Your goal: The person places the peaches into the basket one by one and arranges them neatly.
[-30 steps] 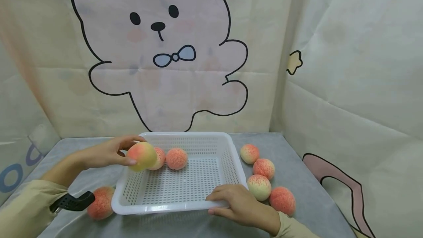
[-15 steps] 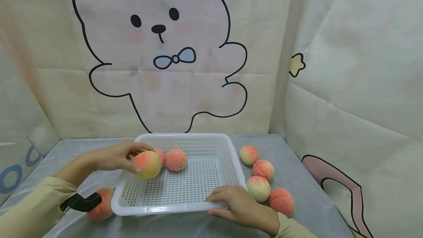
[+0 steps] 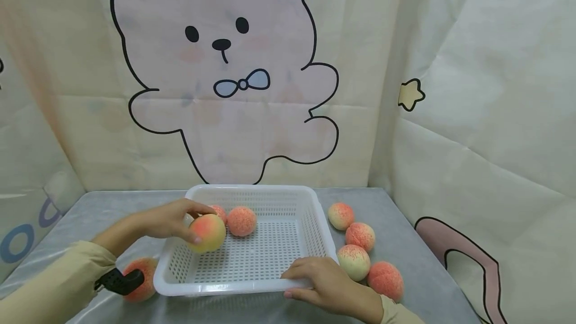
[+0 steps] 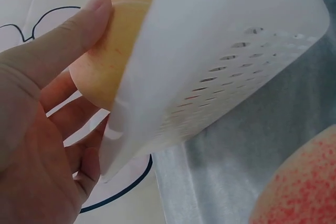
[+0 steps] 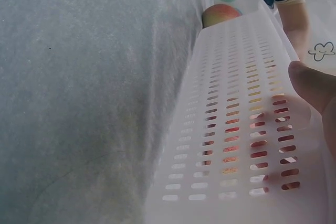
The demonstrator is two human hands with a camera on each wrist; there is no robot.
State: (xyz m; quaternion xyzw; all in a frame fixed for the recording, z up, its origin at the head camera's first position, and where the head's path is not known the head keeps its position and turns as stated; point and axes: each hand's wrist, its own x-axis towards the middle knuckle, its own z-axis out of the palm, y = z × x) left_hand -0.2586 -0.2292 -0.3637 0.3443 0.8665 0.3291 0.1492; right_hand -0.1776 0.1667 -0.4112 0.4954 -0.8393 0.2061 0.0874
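My left hand (image 3: 173, 221) grips a yellow and pink peach (image 3: 209, 234) inside the left part of a white plastic basket (image 3: 245, 286). In the left wrist view the thumb (image 4: 86, 22) lies along one side of that peach (image 4: 113, 51), fingers on the other side, and the basket wall hides part of it. Two speckled peaches sit in the basket's back left: one red-pink peach (image 3: 241, 221) in full sight, another peach (image 3: 219, 212) mostly behind the held one. My right hand (image 3: 324, 284) holds the basket's front right rim, thumb outside and fingers over the edge.
Right of the basket, several peaches lie in a row on the grey cloth, the nearest a red peach (image 3: 385, 281). Another peach (image 3: 141, 279) lies at the basket's front left, partly behind the left wrist's black strap (image 3: 121, 281). A printed curtain (image 3: 270, 129) stands behind the table.
My left hand has carried the yellow and pink peach right and downward, from over the basket's left rim into the basket. The right hand stays on the rim.
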